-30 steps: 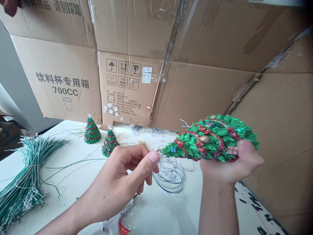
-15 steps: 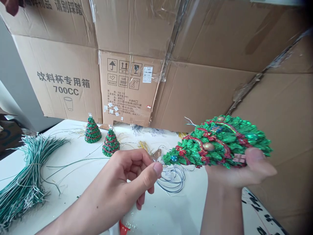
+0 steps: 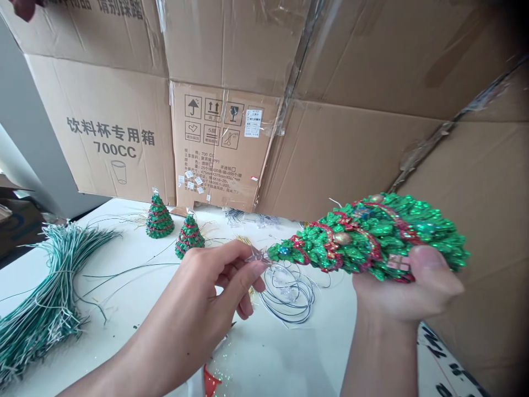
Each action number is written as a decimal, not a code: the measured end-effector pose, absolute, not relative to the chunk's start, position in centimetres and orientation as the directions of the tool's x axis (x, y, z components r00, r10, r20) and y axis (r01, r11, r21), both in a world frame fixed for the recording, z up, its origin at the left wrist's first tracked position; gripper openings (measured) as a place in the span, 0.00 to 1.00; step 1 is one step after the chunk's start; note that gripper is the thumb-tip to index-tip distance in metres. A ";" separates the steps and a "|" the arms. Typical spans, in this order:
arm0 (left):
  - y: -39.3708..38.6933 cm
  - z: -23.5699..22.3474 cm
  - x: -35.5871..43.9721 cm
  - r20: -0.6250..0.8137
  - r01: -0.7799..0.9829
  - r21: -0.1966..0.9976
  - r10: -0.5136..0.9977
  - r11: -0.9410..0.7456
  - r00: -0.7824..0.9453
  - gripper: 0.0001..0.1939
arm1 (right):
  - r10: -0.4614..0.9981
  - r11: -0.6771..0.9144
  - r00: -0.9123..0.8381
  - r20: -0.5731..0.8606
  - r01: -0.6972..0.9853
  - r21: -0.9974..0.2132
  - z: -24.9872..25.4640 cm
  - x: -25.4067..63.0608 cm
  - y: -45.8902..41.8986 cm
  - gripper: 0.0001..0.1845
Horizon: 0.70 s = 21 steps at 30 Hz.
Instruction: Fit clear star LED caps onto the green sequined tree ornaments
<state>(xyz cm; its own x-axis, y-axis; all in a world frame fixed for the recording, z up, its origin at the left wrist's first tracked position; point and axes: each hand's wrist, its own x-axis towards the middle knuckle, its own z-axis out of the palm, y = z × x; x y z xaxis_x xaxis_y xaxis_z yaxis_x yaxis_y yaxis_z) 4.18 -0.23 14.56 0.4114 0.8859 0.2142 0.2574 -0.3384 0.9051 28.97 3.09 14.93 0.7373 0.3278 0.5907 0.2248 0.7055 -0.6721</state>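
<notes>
A glittery green miniature Christmas tree (image 3: pixel 347 240) with red garlands lies sideways in the air, its tip pointing left. My right hand (image 3: pixel 417 292) is wrapped round its wide lower part, thumb on the near side beside a small pink gift ornament (image 3: pixel 399 262). At the tip, the thumb and forefinger of my left hand (image 3: pixel 223 281) pinch a clear, shiny star-like topper (image 3: pixel 258 255). Beneath the tree, a loose coil of thin wire (image 3: pixel 289 295) rests on the white table (image 3: pixel 281 358).
Two smaller decorated trees, a left one (image 3: pixel 159 218) and a right one (image 3: pixel 189 236), stand farther back. A thick bundle of green and white wires (image 3: pixel 53 292) lies at the left. Stacked cardboard boxes (image 3: pixel 119 99) form a wall behind. A red object (image 3: pixel 211 380) sits at the front edge.
The tree's tip has risen slightly and shifted left, and the clear topper now shows between my left fingertips. My left hand has moved a little left; the view has shifted slightly.
</notes>
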 end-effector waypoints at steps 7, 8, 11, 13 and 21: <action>-0.9 13.9 4.6 0.400 0.324 0.804 0.857 -0.498 0.325 0.17 | 0.207 0.791 0.829 0.519 0.171 -0.588 15.3 28.5 3.0 0.10; -1.0 13.8 4.6 0.434 0.331 0.783 0.844 -0.527 0.316 0.16 | 0.208 0.790 0.829 0.519 0.171 -0.589 15.3 28.6 3.0 0.11; -1.2 13.6 4.7 0.538 0.343 0.713 0.791 -0.611 0.291 0.15 | 0.233 0.781 0.818 0.526 0.165 -0.603 15.2 28.8 2.8 0.13; -1.3 13.5 4.8 0.601 0.361 0.656 0.748 -0.663 0.282 0.14 | 0.260 0.772 0.813 0.521 0.149 -0.618 15.1 28.7 2.6 0.12; -0.8 12.7 4.9 0.803 0.486 0.337 0.516 -0.806 0.298 0.06 | 0.368 0.743 0.789 0.491 0.068 -0.666 15.1 28.2 2.4 0.04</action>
